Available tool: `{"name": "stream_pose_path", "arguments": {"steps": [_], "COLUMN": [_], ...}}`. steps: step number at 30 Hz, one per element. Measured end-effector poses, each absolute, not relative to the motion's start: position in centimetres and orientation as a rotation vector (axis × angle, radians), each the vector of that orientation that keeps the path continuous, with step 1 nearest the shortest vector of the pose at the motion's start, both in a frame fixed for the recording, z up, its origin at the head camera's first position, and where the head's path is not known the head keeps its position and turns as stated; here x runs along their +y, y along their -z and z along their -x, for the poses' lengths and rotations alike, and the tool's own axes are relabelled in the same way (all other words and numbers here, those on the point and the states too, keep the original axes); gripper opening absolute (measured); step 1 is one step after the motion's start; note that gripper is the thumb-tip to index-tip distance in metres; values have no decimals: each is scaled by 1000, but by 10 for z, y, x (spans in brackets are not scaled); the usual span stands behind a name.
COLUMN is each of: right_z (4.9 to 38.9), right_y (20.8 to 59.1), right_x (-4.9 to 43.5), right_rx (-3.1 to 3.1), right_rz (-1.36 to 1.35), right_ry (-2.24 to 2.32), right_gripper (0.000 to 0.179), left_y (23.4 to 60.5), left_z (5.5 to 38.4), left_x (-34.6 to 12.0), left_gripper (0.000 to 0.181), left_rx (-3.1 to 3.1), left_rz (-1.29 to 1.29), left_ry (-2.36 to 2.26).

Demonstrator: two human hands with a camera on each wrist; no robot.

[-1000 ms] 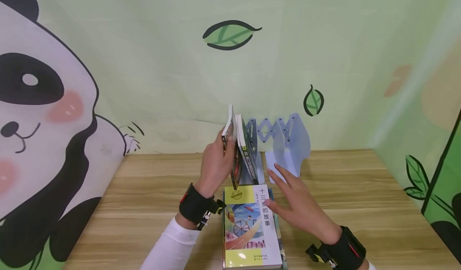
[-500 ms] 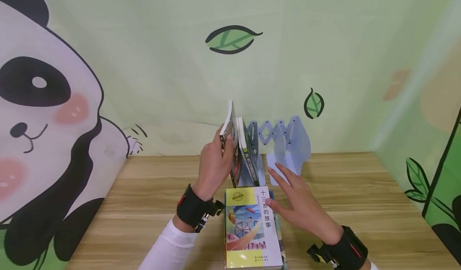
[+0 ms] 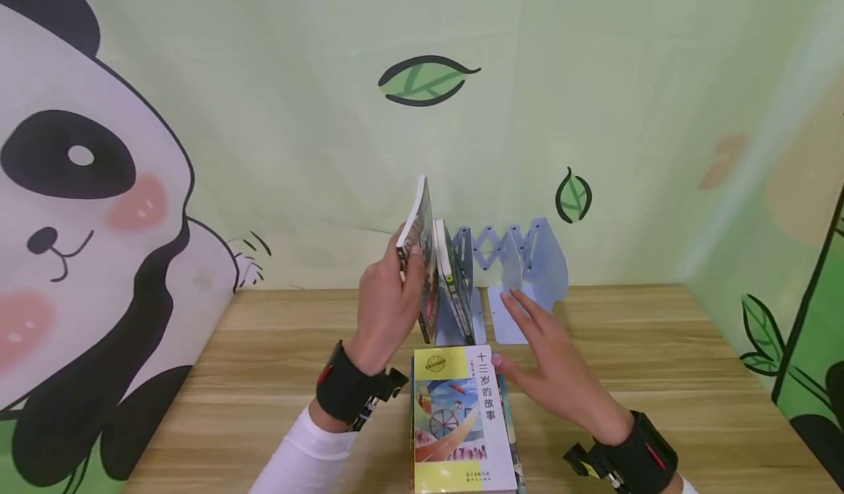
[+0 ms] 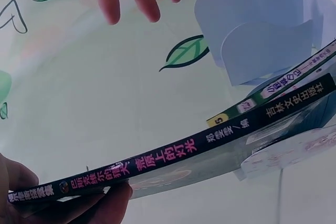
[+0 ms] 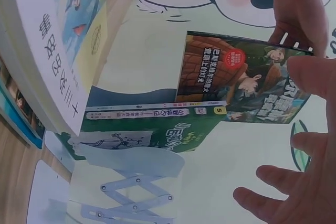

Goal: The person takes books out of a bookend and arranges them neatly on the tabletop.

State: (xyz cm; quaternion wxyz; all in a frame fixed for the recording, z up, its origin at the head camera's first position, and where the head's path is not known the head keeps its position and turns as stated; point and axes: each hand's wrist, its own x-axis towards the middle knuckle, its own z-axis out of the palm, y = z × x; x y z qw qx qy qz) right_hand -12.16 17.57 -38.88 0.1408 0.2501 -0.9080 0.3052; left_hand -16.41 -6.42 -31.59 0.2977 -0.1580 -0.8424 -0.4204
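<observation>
My left hand (image 3: pixel 385 303) grips a thin dark-spined book (image 4: pixel 165 156) near its upper end, thumb on one cover and fingers on the other. That book stands on edge, leaning a little; its illustrated brown-and-green cover (image 5: pixel 210 82) shows in the right wrist view. Just right of it, a green book (image 3: pixel 451 281) leans against the left part of a pale blue expandable bookend (image 3: pixel 543 270). My right hand (image 3: pixel 560 366) hovers with straight, spread fingers in front of the bookend's right part, holding nothing. Below, a yellow-and-white book (image 3: pixel 502 443) lies flat on top of a stack.
At least one more book with a blue edge (image 5: pixel 26 124) lies under the yellow-and-white one. The bookend's crossed linkage (image 3: pixel 486 248) joins its two sides. Behind the wooden table (image 3: pixel 277 347) hangs a green backdrop (image 3: pixel 297 113) with a panda and leaves.
My left hand has lifted the dark-spined book slightly and tilted its top leftward, away from the green book. The right hand has shifted slightly right. The head view has tipped up a little.
</observation>
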Motion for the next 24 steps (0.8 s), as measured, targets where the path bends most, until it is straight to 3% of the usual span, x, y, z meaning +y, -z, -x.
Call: {"name": "stream_pose_path", "arguments": {"steps": [24], "right_z": [122], "right_y": [384], "right_x": [174], "right_rx": [-2540], "right_rz": [-750], "right_ry": [-884], "right_gripper": [82], "left_y": [292], "left_z": [132], "left_x": [-79], "left_gripper": [42], "left_rx": [-2070], "left_rz": [476], "left_ry": [1019]}}
